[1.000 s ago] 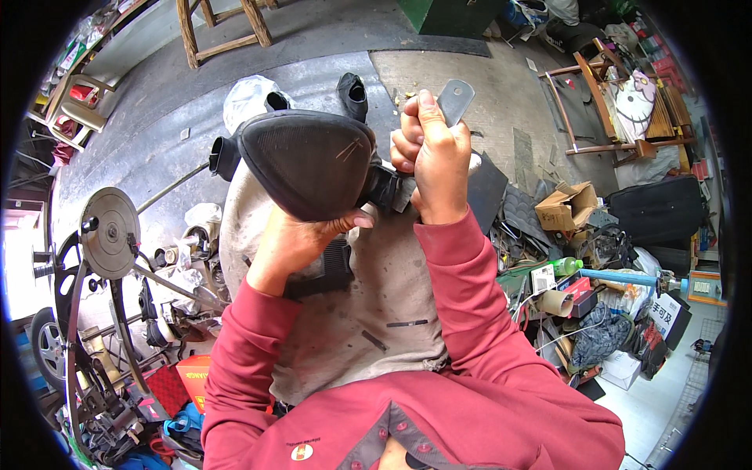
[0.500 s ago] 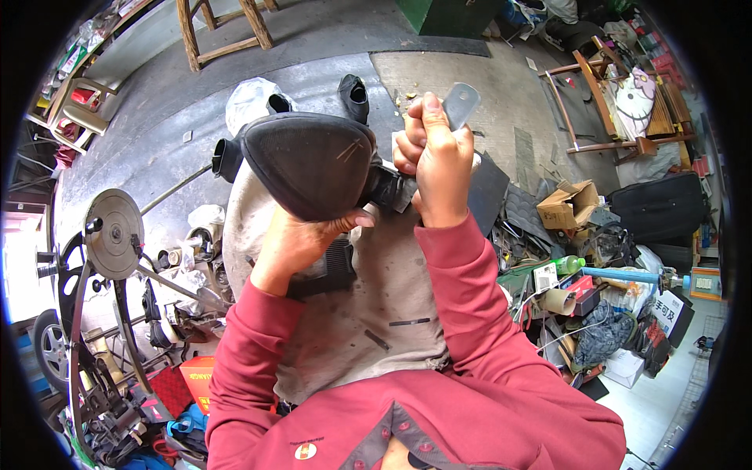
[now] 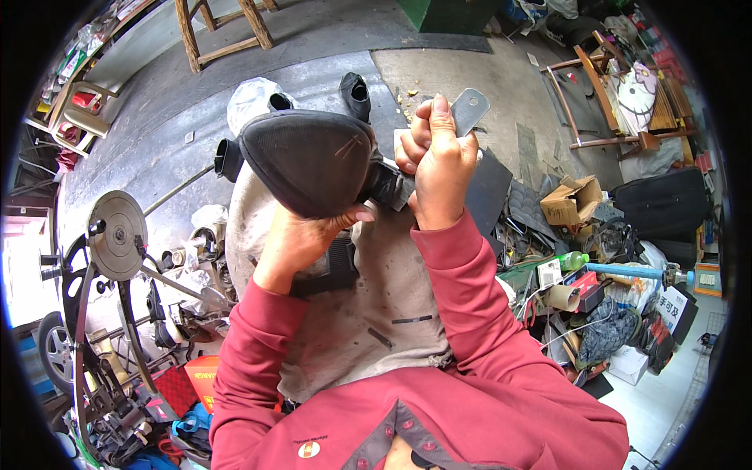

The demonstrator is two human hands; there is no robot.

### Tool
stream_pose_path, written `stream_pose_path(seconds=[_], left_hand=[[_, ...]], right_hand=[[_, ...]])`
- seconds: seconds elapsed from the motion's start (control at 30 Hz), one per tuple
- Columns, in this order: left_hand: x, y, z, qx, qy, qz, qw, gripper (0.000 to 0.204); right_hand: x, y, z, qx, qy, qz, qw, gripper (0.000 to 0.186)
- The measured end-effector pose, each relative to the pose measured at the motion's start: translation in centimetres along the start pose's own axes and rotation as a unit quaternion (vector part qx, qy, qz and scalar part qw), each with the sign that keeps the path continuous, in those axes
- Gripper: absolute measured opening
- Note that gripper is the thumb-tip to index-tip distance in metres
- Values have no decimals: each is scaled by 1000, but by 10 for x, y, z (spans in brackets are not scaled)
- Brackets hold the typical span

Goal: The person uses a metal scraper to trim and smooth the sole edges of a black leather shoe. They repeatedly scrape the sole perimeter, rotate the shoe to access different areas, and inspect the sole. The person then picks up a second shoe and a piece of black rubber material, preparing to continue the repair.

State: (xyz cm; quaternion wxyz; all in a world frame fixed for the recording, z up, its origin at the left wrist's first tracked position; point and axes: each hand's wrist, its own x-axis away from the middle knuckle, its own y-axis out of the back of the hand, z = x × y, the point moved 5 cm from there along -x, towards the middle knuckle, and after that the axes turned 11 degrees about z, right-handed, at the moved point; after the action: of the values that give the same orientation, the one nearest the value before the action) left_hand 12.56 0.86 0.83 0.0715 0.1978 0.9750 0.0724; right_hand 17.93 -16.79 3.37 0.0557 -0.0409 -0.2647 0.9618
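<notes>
My left hand (image 3: 305,247) grips a black shoe (image 3: 305,160) from below, its rounded textured end with light scratches facing up; most of my fingers are hidden under it. My right hand (image 3: 435,172), just right of the shoe, is closed on a flat metal piece (image 3: 474,109) with a hole in its rounded end, which sticks up past my thumb. A stained beige apron (image 3: 376,298) covers my lap under both hands. Black shoes or boots (image 3: 356,98) stand just beyond, beside a white plastic bag (image 3: 245,102).
A metal machine (image 3: 117,233) with a large wheel stands on my left. A wooden stool (image 3: 231,48) and green box (image 3: 435,16) are at the far side. Right are a folded wooden chair (image 3: 594,94), cardboard box (image 3: 570,201), black case (image 3: 658,207) and piled clutter.
My right hand, still closed on the metal piece, has shifted slightly down and to the right. The shoe and my left hand have barely moved.
</notes>
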Motion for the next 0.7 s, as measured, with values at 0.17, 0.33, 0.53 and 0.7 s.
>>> stream_pose_path(seconds=[0.17,0.33,0.53,0.7], left_hand=[[1,1,-6,-66,-15,4,998,63],[-1,-1,0,10,0,-13,1000,55],[-1,-3,0,-22,14,2,1000,51],[-4,-3,-6,-37,-40,-16,998,44]], right_hand=[[0,0,2,14,-25,-17,999,33],[2,4,5,-29,7,8,1000,33],[14,13,10,-49,58,23,997,35],[17,13,11,-71,73,26,994,39]])
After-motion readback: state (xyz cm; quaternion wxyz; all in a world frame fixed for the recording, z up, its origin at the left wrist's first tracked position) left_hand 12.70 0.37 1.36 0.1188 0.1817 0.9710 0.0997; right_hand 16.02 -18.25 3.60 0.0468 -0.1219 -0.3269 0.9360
